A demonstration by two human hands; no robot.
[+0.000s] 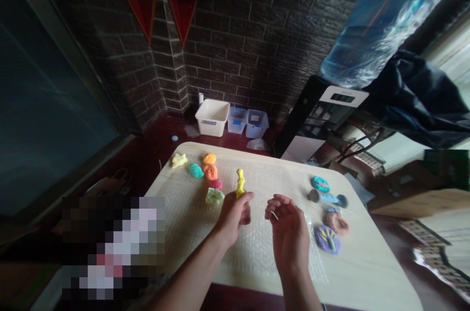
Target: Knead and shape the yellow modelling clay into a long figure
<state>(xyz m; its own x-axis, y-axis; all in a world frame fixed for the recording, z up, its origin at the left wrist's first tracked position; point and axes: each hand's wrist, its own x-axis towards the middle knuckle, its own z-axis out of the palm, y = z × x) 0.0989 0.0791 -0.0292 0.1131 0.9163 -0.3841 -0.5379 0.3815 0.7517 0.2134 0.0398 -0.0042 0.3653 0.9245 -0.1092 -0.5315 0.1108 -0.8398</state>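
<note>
The yellow knobbly piece (240, 181) stands out over the middle of the surface (370, 272), its near end hidden by the left hand (235, 213), whose grip is closed on it; holding that end alone probably leaves the lumpy length unsquashed. The right hand (288, 227) faces it, fingers loosely curled round nothing, perhaps kept free to steady or turn the piece. Bubble wrap (271, 174) lies beneath both, likely to cushion soft shapes. Toward the far left corner sit a pale yellow star-like piece (179, 160), a teal lump (196, 170) and a line of orange pieces (210, 166), a crimson lump (216, 184) and a pale green piece (214, 196). Along the right edge run a teal disc (320, 184), a blue bar with dark ends (328, 198), a pink ring (337, 223) and a purple disc (328, 239). This split seems to leave the middle for handling.
</note>
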